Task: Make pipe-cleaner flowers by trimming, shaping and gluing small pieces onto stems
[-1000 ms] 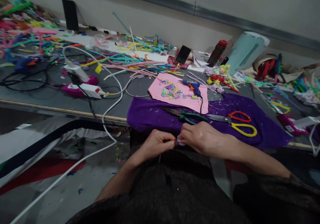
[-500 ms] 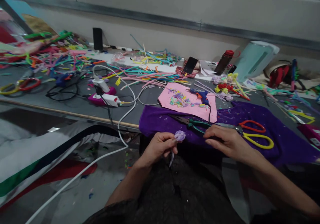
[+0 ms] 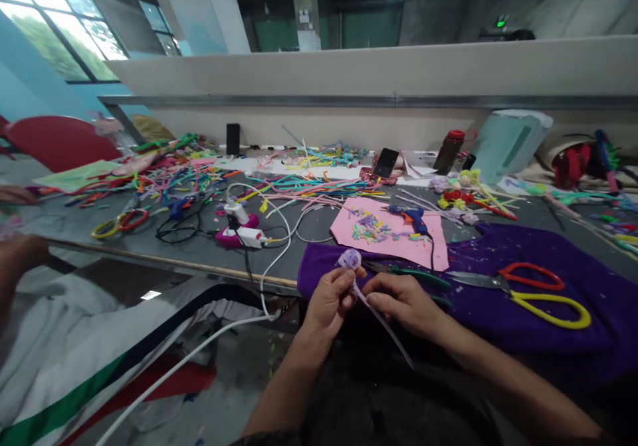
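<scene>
A lilac pipe-cleaner flower [image 3: 349,259] with a rolled head stands upright just in front of the table edge. My left hand [image 3: 329,300] is closed, pinching it right under the bloom. Its long thin stem [image 3: 389,332] slants down to the right. My right hand [image 3: 406,303] has curled fingers, with thumb and forefinger at the upper stem; the exact contact is partly hidden. Behind that hand lie green-handled pliers [image 3: 423,275] on a purple cloth [image 3: 478,260]. Scissors [image 3: 513,285] with one red and one yellow handle rest farther right on the cloth.
A blue glue gun [image 3: 411,219] and pipe-cleaner snippets lie on a pink sheet [image 3: 428,250]. A power strip [image 3: 244,236] trails a white cable [image 3: 199,346] past the table edge. Another person's arm [image 3: 17,260] is at far left. Pipe cleaners [image 3: 319,187], a bottle [image 3: 448,152] and a jug [image 3: 516,143] stand behind.
The view has tilted up. My right hand has moved left from beside the pliers to the flower's stem. The flower has turned upright in my left hand, its stem now showing.
</scene>
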Motion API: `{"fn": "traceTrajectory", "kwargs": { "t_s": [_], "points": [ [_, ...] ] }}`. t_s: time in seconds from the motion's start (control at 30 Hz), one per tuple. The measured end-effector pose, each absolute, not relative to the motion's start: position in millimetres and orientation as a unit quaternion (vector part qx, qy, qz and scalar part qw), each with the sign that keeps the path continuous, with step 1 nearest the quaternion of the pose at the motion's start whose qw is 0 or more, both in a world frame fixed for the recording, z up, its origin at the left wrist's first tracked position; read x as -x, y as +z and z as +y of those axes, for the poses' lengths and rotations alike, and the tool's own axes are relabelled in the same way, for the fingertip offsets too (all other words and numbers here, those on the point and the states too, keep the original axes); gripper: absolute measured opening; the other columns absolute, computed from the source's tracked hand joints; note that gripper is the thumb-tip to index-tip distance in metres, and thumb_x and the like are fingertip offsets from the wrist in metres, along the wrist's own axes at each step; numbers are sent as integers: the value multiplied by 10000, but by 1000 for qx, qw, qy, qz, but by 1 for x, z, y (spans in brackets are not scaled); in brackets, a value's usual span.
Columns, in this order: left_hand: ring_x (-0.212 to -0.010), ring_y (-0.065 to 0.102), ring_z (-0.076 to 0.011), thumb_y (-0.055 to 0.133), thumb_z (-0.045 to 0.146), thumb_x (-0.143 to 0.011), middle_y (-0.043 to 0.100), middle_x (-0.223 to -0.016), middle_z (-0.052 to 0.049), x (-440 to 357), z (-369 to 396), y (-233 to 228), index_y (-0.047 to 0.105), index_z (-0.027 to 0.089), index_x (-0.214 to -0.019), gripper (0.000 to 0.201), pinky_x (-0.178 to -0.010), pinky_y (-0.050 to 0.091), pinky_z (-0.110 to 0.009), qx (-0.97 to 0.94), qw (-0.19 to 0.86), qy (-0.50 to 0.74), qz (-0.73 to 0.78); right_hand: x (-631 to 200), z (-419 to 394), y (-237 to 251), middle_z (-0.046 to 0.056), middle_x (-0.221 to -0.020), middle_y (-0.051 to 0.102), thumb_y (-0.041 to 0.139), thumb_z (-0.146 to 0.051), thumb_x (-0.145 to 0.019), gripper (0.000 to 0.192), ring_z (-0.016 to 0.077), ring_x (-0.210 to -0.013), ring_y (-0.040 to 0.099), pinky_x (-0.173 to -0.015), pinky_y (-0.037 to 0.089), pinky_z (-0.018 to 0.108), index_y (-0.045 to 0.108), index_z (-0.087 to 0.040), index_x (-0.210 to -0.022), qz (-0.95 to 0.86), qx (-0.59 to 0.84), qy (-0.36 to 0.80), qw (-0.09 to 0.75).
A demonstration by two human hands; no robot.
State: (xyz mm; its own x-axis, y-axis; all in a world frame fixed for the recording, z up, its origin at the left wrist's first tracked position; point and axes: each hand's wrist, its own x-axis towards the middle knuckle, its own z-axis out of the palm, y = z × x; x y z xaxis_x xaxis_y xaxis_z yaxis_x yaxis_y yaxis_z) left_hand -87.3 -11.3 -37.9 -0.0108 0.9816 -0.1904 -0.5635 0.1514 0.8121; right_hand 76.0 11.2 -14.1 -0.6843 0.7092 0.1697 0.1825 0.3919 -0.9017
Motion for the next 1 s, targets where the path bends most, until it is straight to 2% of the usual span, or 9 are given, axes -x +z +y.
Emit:
{"fn": "traceTrajectory", "kwargs": {
  "t_s": [0.13,0.33,0.53,0.67,0.83,1.0],
  "points": [
    [-349,304,8,760,355,-577,463,-466,59,84,-7,-40,667,106,-755,321,-344,213,-132,-254,645,612,380,-60,16,-19,-28,-606,520,523,-404,-836,278,69,-497,440,-461,346,180,591,-139,-789,-739,291,529,299],
    [-344,323,5,738,347,-622,456,-465,59,81,-3,-43,671,101,-781,300,-333,210,-122,-248,650,621,360,-54,20,-16,-30,-580,516,527,-284,-821,209,68,-508,421,-473,323,179,553,-142,-670,-747,317,477,337],
    [-333,358,-16,670,384,-690,492,-470,40,83,-4,-45,655,109,-846,317,-318,205,-132,-292,655,602,350,-63,24,-11,-40,-561,474,539,-283,-799,208,64,-501,389,-464,297,179,538,-140,-648,-747,335,464,339],
    [-330,341,-2,707,331,-661,483,-482,53,82,-3,-46,639,106,-835,293,-320,197,-124,-292,657,594,361,-68,27,-14,-54,-527,450,540,-348,-803,255,48,-445,356,-422,263,171,519,-143,-654,-710,324,545,306],
    [-334,298,18,754,274,-602,467,-513,62,82,-3,-45,608,113,-749,262,-325,174,-117,-281,675,578,362,-71,31,-18,-40,-528,516,591,-380,-767,276,33,-395,340,-383,236,162,508,-142,-654,-648,280,659,260],
    [-360,278,16,754,267,-603,427,-514,74,79,-4,-42,594,123,-744,257,-347,189,-123,-289,671,585,353,-72,32,-22,-30,-584,542,594,-402,-766,274,37,-407,393,-387,285,158,534,-142,-706,-657,271,647,276]
  ]
}}
